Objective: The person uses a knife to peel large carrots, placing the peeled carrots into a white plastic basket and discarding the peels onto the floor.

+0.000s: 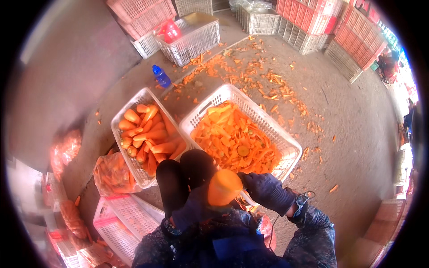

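A thick peeled carrot (224, 187) is held close to my lap, its broad end turned up toward me. My left hand (194, 204), in a dark blue knit glove, is wrapped around it from the left and lies partly in shadow. On the carrot's right side is my gloved right hand (266, 189), closed on a small hand tool (245, 191); only a bit of it shows, so its kind is unclear. Beyond my knees, a white plastic crate (288, 142) holds a heap of carrot peelings (231, 134). Left of it, another white crate (117, 124) contains whole carrots (150, 134).
Peelings (274, 80) litter the concrete floor. A blue bottle (161, 77) stands beyond the carrot crate. At my left are a plastic bag of carrots (114, 172) and a pink-and-white crate (124, 221). Stacked crates (308, 20) line the far side.
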The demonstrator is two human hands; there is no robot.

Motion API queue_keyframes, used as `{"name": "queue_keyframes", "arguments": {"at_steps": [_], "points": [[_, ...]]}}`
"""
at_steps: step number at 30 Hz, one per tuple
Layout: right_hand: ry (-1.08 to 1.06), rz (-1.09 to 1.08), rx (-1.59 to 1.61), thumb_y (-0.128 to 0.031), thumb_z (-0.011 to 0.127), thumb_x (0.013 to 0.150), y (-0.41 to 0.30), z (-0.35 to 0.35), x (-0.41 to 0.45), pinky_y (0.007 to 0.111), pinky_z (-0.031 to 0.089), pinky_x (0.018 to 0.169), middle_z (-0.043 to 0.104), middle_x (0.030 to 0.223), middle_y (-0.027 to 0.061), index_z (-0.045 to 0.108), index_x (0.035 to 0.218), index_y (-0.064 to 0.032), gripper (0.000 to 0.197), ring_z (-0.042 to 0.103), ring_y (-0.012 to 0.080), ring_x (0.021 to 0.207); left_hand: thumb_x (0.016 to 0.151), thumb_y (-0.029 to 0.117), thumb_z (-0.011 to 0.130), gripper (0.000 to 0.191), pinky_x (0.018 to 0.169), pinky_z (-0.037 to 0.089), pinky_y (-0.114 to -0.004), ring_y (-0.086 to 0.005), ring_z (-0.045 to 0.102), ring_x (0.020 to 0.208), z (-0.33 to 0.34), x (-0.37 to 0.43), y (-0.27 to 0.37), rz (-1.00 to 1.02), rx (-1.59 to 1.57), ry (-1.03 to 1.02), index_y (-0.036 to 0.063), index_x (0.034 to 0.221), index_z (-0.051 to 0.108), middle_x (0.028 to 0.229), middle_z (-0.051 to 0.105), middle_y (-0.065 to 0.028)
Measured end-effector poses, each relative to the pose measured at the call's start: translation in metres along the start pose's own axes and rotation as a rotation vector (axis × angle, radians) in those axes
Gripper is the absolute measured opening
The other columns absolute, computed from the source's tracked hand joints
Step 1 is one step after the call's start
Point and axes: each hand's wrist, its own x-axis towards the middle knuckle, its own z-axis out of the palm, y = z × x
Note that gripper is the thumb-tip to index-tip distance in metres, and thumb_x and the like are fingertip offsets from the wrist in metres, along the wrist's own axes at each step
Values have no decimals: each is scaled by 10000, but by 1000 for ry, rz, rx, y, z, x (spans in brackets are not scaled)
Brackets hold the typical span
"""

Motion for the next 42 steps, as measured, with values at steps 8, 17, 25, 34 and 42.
{"name": "queue_keyframes", "arguments": {"at_steps": [8, 17, 25, 34, 42], "points": [[163, -51, -35, -173, 603, 951, 18, 12, 2, 458, 578, 694, 703, 946, 159, 579, 1316, -62, 383, 719, 368, 822, 779, 249, 934, 876, 1137, 444, -413, -250, 558, 1348, 7, 9, -18, 57, -95, -100, 9, 1488, 480, 1447, 585, -153], [204, -326, 44, -191, 550, 971, 51, 7, 35, 457, 579, 694, 697, 897, 145, 587, 1295, -72, 347, 715, 362, 800, 810, 148, 893, 761, 1055, 501, -374, -225, 599, 1269, 13, 16, 1, -6, -231, -92, 4, 1452, 509, 1356, 624, -124], [22, -7, -439, -146, 545, 968, 58, 38, 23, 423, 527, 570, 623, 780, 96, 590, 1160, -64, 213, 673, 300, 670, 834, 164, 880, 684, 1035, 525, -371, -230, 645, 1230, 35, 11, 32, 66, -72, -107, -7, 1410, 554, 1283, 680, -127], [128, 157, 192, -158, 637, 938, 148, 109, -10, 460, 558, 677, 658, 802, 169, 617, 974, -4, 160, 676, 369, 745, 809, 240, 875, 668, 1099, 479, -440, -295, 622, 1282, 19, 7, 23, 282, 27, -15, 38, 1383, 599, 1344, 661, -151], [10, 125, 1631, -293, 648, 975, -13, 111, -7, 399, 563, 742, 674, 938, 124, 610, 1131, -14, 322, 676, 279, 850, 843, 286, 778, 516, 1149, 436, -476, -338, 587, 1335, 10, 19, 45, 529, 554, 48, 168, 1333, 666, 1413, 624, -142]]}}
